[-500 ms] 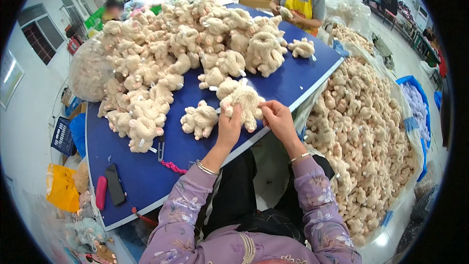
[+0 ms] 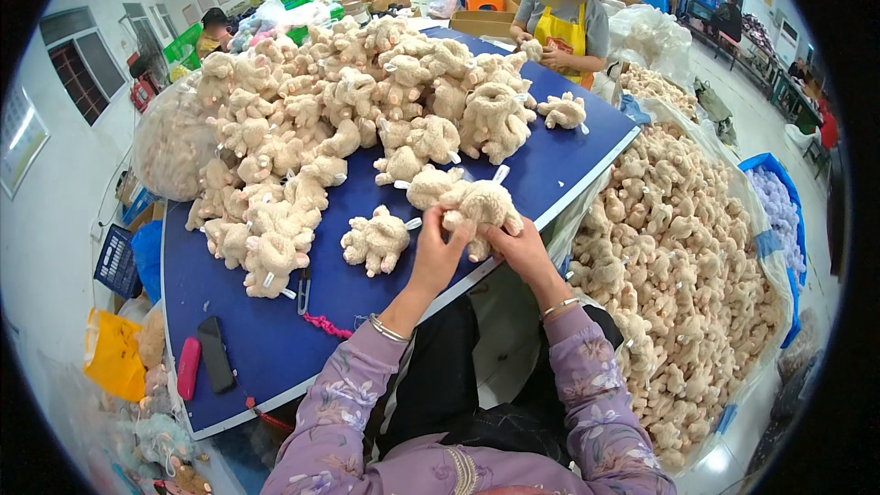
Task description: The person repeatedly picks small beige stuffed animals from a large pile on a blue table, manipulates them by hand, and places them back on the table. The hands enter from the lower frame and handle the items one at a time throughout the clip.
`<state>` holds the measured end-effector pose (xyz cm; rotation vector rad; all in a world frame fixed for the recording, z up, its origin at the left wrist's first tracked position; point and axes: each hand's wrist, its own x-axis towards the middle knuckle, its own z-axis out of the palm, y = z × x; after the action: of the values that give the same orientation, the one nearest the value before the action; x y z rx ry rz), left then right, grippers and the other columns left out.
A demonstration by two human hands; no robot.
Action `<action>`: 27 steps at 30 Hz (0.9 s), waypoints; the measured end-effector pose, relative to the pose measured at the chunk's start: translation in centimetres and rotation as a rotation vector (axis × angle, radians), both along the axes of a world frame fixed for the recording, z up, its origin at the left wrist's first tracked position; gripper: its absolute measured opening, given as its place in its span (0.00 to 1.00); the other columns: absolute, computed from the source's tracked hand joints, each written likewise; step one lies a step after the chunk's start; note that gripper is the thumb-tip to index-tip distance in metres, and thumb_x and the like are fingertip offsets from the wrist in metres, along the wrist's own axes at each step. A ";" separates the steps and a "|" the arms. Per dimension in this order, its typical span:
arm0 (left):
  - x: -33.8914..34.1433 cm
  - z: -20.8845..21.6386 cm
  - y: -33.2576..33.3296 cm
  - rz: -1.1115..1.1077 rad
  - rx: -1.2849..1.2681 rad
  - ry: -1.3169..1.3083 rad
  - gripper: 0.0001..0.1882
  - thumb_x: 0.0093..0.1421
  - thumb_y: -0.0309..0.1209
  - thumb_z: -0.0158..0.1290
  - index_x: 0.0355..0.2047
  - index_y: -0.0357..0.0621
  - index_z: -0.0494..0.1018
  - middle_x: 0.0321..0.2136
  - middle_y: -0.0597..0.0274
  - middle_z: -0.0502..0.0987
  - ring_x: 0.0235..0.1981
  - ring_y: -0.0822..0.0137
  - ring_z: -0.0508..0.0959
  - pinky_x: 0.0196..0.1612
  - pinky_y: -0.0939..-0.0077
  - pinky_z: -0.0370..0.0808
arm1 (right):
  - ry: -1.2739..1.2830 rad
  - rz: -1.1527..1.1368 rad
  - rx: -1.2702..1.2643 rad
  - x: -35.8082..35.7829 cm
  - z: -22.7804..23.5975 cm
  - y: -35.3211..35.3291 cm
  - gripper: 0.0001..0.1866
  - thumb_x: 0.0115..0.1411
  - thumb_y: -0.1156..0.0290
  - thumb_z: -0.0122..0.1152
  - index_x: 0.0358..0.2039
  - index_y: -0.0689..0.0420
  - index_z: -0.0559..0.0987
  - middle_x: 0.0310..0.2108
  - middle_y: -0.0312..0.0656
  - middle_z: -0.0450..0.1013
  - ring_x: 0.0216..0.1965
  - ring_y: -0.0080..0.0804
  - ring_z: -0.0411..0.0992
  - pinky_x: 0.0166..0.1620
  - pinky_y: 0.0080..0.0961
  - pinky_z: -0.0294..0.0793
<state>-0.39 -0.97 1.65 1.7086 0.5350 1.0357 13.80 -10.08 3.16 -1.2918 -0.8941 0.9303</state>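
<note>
I see my left hand [image 2: 438, 252] and right hand [image 2: 520, 252] both closed around one cream plush toy [image 2: 478, 206], held just above the near edge of the blue counter [image 2: 275, 339]. The left fingers pinch its lower left side; the right fingers curl under its right side (how tight the grip is, I cannot tell). Just left of the held toy, a single plush toy [image 2: 374, 240] lies alone on the counter. Behind it a big heap of plush toys [image 2: 348, 119] covers the far half. Small scissors [image 2: 302, 291] and a pink cord [image 2: 323, 324] lie near the heap's front edge. A black phone [image 2: 215, 355] and a pink case [image 2: 188, 368] sit at the counter's left corner. On my right, a large clear bag of plush toys [image 2: 683, 284] stands beside the counter. A person in a yellow apron [image 2: 561, 23] works at the far end.
</note>
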 end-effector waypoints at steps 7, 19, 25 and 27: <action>-0.3 0.0 0.5 0.072 -0.071 -0.006 0.07 0.62 0.28 0.55 0.37 0.39 0.70 0.26 0.69 0.74 0.26 0.81 0.72 0.31 0.85 0.71 | -0.097 -0.101 -0.011 0.4 0.0 0.3 0.16 0.56 0.68 0.62 0.44 0.62 0.76 0.35 0.35 0.77 0.33 0.21 0.72 0.36 0.22 0.73; -0.5 -0.6 1.3 0.078 -0.129 -0.019 0.08 0.62 0.30 0.56 0.31 0.40 0.70 0.22 0.71 0.72 0.21 0.83 0.67 0.24 0.88 0.65 | -0.122 -0.005 -0.018 0.8 0.2 -0.4 0.18 0.56 0.66 0.62 0.44 0.62 0.77 0.36 0.38 0.77 0.37 0.24 0.73 0.42 0.25 0.74; -0.8 -1.2 1.9 0.066 -0.209 -0.008 0.06 0.61 0.26 0.54 0.32 0.39 0.68 0.21 0.70 0.71 0.19 0.84 0.68 0.21 0.89 0.64 | -0.149 0.020 0.061 0.7 -0.1 -0.3 0.18 0.56 0.67 0.62 0.45 0.63 0.76 0.36 0.39 0.77 0.37 0.24 0.73 0.42 0.26 0.74; -0.7 -1.1 1.9 0.062 -0.224 -0.020 0.06 0.61 0.26 0.54 0.33 0.39 0.67 0.21 0.70 0.71 0.19 0.83 0.68 0.21 0.89 0.64 | -0.140 0.022 0.057 0.5 0.4 -0.5 0.17 0.57 0.67 0.61 0.44 0.62 0.76 0.36 0.39 0.77 0.36 0.24 0.73 0.41 0.25 0.74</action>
<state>-1.08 0.96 0.53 1.4915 0.6687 0.9957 14.29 -10.62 3.60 -1.3120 -1.0380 0.8335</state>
